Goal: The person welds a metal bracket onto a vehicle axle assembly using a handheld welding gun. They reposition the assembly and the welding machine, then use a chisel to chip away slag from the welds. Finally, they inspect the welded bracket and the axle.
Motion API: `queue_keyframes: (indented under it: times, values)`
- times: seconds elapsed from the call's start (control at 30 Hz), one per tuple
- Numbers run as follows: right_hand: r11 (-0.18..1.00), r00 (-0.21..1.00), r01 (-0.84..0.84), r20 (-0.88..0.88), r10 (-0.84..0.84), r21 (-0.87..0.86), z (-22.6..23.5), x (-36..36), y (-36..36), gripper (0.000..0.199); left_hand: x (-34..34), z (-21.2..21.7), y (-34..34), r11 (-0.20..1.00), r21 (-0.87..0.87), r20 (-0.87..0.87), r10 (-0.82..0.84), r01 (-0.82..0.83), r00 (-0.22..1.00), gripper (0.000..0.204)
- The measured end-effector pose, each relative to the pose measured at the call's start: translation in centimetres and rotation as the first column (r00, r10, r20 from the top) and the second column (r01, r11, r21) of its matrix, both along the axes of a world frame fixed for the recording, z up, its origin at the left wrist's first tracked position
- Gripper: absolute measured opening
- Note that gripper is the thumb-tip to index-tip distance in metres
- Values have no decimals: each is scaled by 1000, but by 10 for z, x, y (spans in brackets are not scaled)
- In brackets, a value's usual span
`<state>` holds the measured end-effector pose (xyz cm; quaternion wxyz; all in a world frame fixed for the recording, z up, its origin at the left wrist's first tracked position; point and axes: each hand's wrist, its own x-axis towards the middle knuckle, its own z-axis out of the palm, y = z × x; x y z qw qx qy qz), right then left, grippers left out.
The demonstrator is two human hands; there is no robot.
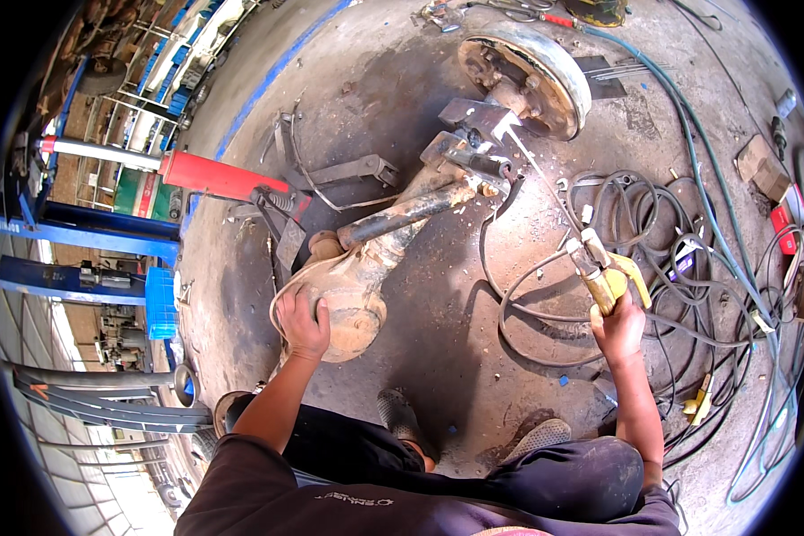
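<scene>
Your right hand [618, 329] is gripping the yellow electrode holder [615, 279], fingers curled around it, its thin rod [540, 171] slanting up-left toward the far bracket [475, 116]. Your left hand [302, 320], nearer the axle housing [397, 241], is resting on its bulge, thumb spread, while the housing is running diagonally away up-right.

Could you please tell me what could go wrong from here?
The bare left hand rests on the rounded metal housing; if hot, this might burn skin.
The right hand grips the yellow holder; a slip could swing its thin rod.
Loose cables lie near the shoes and might catch a foot.
</scene>
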<state>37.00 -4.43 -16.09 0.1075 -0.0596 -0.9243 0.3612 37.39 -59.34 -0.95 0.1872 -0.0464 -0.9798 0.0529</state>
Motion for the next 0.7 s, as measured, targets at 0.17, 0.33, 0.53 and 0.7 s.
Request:
queue_keyframes:
  times: [0.17, 0.33, 0.53, 0.7]
  values:
    - [1000, 999, 3, 39, -4, 26, 2, 1, 2, 50, 1, 0, 2, 1000, 9, 8, 8, -8, 1000, 45]
    - [999, 999, -8, 41, 7, 39, 3, 1, 2, 51, 3, -1, 0, 1000, 7, 19, 25, -25, 1000, 45]
    - [1000, 998, -2, 60, 0, 31, 1, 1, -3, 51, 2, -3, -3, 1000, 6, 8, 7, -7, 1000, 45]
    - [997, 995, 57, 81, -53, -46, 6, 6, -1, 47, -8, 3, -9, 998, -46, -48, -52, 49, 997, 45]
